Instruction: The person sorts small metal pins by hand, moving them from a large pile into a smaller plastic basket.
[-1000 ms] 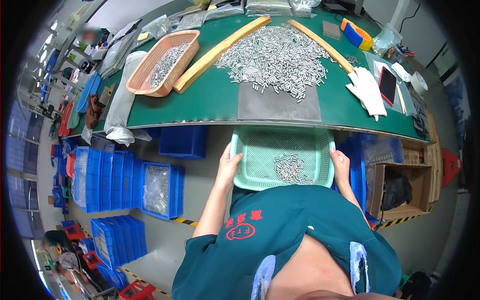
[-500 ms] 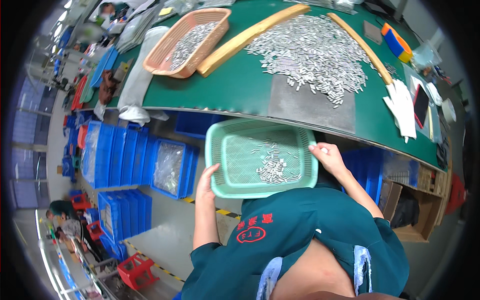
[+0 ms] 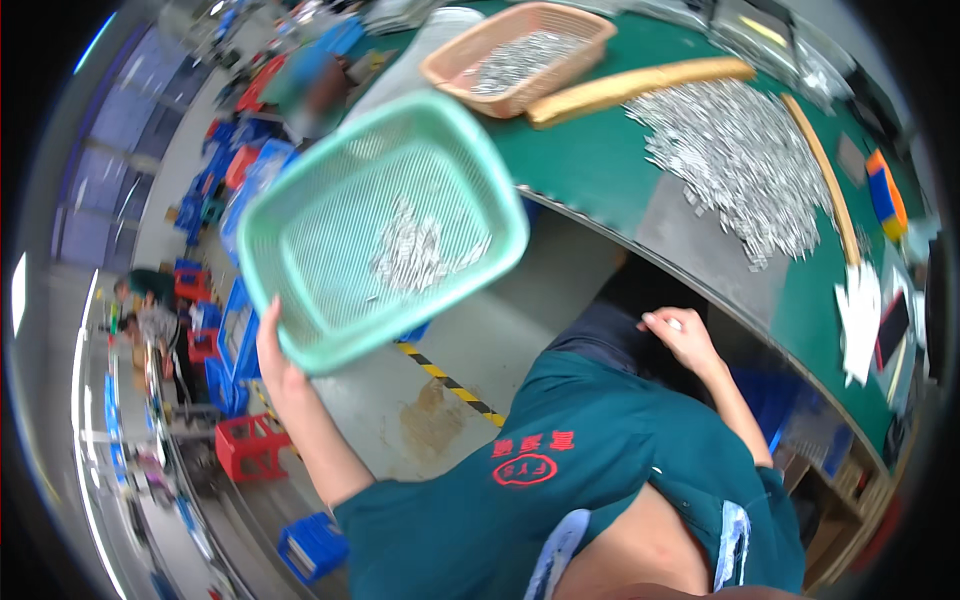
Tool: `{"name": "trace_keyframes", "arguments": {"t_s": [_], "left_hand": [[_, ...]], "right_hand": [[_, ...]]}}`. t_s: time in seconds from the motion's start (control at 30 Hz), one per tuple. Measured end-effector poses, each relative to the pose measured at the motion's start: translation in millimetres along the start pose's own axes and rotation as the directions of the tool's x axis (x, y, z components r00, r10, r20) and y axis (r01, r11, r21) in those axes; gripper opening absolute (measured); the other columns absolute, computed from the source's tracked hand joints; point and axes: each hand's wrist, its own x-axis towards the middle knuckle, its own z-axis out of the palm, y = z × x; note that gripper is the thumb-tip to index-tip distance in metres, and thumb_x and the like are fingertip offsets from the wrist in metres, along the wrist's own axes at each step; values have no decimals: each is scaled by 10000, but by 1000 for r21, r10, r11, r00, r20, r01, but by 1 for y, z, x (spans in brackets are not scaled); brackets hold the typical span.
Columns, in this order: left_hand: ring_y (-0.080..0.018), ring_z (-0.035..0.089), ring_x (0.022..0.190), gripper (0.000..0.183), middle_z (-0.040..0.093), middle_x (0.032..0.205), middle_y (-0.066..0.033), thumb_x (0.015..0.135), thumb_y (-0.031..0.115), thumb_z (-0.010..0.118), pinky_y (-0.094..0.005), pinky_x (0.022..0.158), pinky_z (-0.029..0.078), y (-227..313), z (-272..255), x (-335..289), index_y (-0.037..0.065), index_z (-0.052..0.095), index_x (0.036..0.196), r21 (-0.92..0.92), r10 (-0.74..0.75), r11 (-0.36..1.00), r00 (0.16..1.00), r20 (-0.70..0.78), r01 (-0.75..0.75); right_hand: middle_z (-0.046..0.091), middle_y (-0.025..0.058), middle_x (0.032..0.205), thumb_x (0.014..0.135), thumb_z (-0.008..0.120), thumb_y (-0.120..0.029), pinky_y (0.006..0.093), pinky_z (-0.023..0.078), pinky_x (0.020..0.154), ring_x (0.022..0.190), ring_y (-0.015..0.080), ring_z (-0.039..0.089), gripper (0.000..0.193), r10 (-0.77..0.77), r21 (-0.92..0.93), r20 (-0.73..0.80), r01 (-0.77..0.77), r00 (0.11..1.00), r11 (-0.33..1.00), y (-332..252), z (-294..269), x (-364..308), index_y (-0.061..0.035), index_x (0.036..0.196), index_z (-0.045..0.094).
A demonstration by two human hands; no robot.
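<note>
My left hand grips the near-left rim of a mint-green mesh basket, which hangs tilted over the floor at the left. A small heap of short silvery pieces lies on the basket's bottom. My right hand is off the basket, in front of my body below the table edge. Its fingers are curled together around a small white spot that I cannot make out. On the green table a large pile of similar silvery pieces spreads between two wooden strips, partly over a grey plate.
A pink basket with silvery pieces stands at the far side, beside a wooden strip. White gloves, a phone and a blue-and-orange ring-shaped thing lie right. A red stool and blue crates stand left.
The green basket has swung left and up, away from the table's front, with my left hand on it. My right hand has let go of its rim. The whole view has turned left.
</note>
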Motion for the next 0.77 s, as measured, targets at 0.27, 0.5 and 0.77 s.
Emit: {"name": "trace_keyframes", "arguments": {"t_s": [0.27, 0.5, 0.77], "left_hand": [[-257, 589, 764, 213, 572, 871, -159, 719, 23, 551, -372, 686, 500, 2, 203, 116, -41, 534, 921, -361, 351, 893, 917, 191, -267], [-316, 523, 937, 558, 450, 1093, -203, 688, -30, 475, -441, 756, 460, -34, 278, 178, 50, 288, 1208, -364, 330, 895, 932, 150, -258], [-218, 498, 842, 403, 490, 943, -122, 654, 5, 544, -360, 740, 428, -31, 327, 204, 36, 396, 1028, -68, 564, 816, 766, 308, -574]], "right_hand": [[281, -104, 469, 832, 574, -304, 216, 116, 400, 409, 2, 215, 294, 69, 210, -276, -10, 959, 978, 45, -21, -33, -26, 750, 626], [280, -106, 443, 835, 568, -318, 211, 99, 385, 384, -6, 197, 315, 68, 233, -280, -1, 958, 973, 50, -22, -32, -19, 748, 620], [296, -91, 436, 822, 577, -324, 219, 140, 380, 387, 8, 231, 313, -4, 98, -303, 35, 953, 995, 48, -15, -32, -27, 746, 636]]}}
